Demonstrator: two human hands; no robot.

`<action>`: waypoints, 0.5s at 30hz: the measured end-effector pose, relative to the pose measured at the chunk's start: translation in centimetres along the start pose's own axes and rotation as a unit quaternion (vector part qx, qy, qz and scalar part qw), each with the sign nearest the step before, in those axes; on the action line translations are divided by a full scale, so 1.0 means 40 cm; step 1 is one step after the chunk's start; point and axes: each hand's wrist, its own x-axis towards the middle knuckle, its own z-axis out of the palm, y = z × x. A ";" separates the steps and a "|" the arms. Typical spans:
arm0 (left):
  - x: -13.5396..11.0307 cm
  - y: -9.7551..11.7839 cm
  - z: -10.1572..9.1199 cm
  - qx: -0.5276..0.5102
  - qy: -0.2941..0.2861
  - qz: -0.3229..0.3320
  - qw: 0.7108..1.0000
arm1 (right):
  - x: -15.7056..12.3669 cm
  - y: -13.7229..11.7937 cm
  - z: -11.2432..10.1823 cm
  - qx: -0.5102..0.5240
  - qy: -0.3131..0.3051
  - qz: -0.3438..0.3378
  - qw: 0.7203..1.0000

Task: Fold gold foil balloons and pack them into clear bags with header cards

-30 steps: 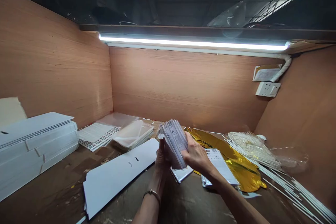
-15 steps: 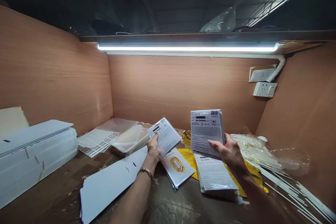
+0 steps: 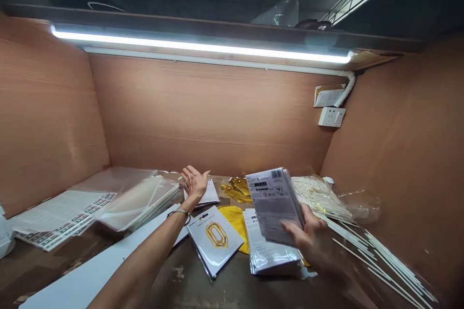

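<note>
My right hand (image 3: 307,231) grips an upright stack of foil balloon packets (image 3: 270,207), their printed backs and barcode facing me. Below it, another pile of packets (image 3: 270,257) in shiny clear wrapping lies on the worktop. With fingers spread, my left hand (image 3: 195,184) is at the back of the worktop, beside and partly in front of a white packet (image 3: 210,194). Whether it touches that packet is hard to see. Nearer to me lies a foil balloon packet (image 3: 216,240) with a gold ring-shaped balloon printed on its front.
Gold foil (image 3: 237,189) and a yellow piece (image 3: 234,222) lie behind the packets. White sticks (image 3: 384,256) and a clear bag of them (image 3: 319,198) are at right. Clear plastic sleeves (image 3: 134,203), label sheets (image 3: 65,219) and white card (image 3: 94,268) occupy the left.
My left hand has let go of its packet, which now lies at the back, and has opened. My right hand still holds its stack, now tilted. The view has shifted right.
</note>
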 end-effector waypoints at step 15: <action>-0.336 -0.048 -0.001 -0.556 -0.220 -0.332 0.730 | -0.124 -0.116 0.233 -0.299 -0.040 -0.230 0.925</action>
